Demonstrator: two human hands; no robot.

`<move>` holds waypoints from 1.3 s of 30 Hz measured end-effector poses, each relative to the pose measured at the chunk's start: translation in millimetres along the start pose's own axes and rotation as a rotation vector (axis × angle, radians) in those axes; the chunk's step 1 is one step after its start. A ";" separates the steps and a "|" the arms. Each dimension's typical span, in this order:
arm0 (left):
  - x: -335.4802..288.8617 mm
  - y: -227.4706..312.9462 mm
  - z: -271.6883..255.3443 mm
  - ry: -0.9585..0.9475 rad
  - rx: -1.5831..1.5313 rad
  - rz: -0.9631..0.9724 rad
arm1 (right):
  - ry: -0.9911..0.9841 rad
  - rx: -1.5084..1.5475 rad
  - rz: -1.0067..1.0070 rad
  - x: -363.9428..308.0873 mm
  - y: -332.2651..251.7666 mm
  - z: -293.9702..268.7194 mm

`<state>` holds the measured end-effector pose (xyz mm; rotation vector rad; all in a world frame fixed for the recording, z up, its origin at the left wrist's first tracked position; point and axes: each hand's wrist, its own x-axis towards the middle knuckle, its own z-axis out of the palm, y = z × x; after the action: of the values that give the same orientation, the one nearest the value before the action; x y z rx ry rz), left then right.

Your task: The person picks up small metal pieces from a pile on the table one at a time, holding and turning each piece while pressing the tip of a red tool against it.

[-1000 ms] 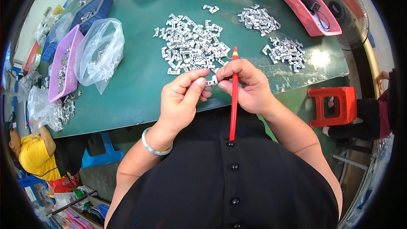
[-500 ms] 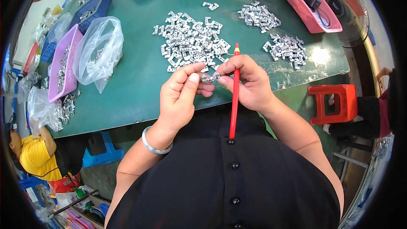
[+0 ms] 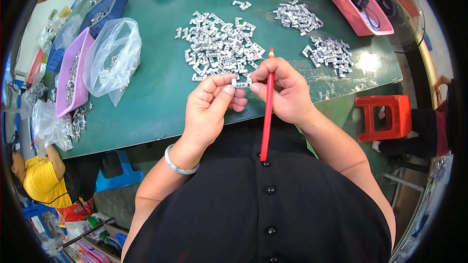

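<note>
Between my two hands is a small silvery metal bracket (image 3: 242, 84) with holes along its face. The thumb and fingers of my left hand (image 3: 210, 103) pinch its left end. My right hand (image 3: 287, 91) pinches the other end and also carries a red pencil (image 3: 267, 117), its tip pointing away from me and its shaft running down toward my shirt. Just beyond my fingers lies a large heap of similar brackets (image 3: 219, 44). Two smaller heaps, a far one (image 3: 298, 17) and a nearer one (image 3: 331, 56), are to the right.
On the green table (image 3: 151, 117), a clear plastic bag (image 3: 114, 61) and a purple basket (image 3: 73, 78) of metal parts stand left. A pink basket (image 3: 341, 0) holding a dark device is far right. A red stool (image 3: 382, 118) stands beside the table; a person in yellow (image 3: 46, 180) is lower left.
The bracket has been turned between my fingers, so its flat holed face now shows. The pencil has shifted slightly left along with my right hand.
</note>
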<state>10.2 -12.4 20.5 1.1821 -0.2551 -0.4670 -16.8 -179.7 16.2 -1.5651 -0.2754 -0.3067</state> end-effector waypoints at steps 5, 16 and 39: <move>1.4 -6.6 -2.4 -0.001 -0.037 0.006 | 0.009 -0.339 -0.302 4.5 -9.7 3.3; 2.3 -5.9 -1.7 0.004 -0.116 0.035 | -0.014 -0.459 -0.498 11.4 -20.3 7.7; -4.6 3.9 5.0 0.013 0.644 0.771 | -0.102 -0.175 -0.165 -1.4 -4.2 -3.3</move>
<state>4.9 -13.1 26.2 1.5838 -0.8539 0.3321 -19.6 -182.8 19.6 -1.7375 -0.4693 -0.3883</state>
